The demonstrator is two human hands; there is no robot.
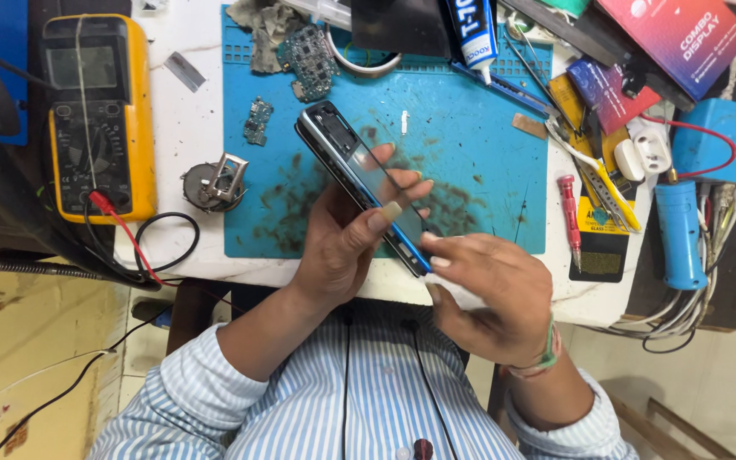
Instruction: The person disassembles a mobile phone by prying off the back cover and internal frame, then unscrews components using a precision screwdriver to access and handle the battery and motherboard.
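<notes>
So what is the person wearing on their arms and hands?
Both arms wear a shirt with thin blue and white stripes, the sleeves rolled up to about the elbow. The left hand is bare, with no ring or watch showing. The right hand has a band of green and reddish threads tied round the wrist. No gloves on either hand, and the fingernails look unpainted.

partly hidden, partly cut off
the phone [359, 175] has its lower end covered by both hands; the glue tube [473, 32] runs off the top edge.
</notes>
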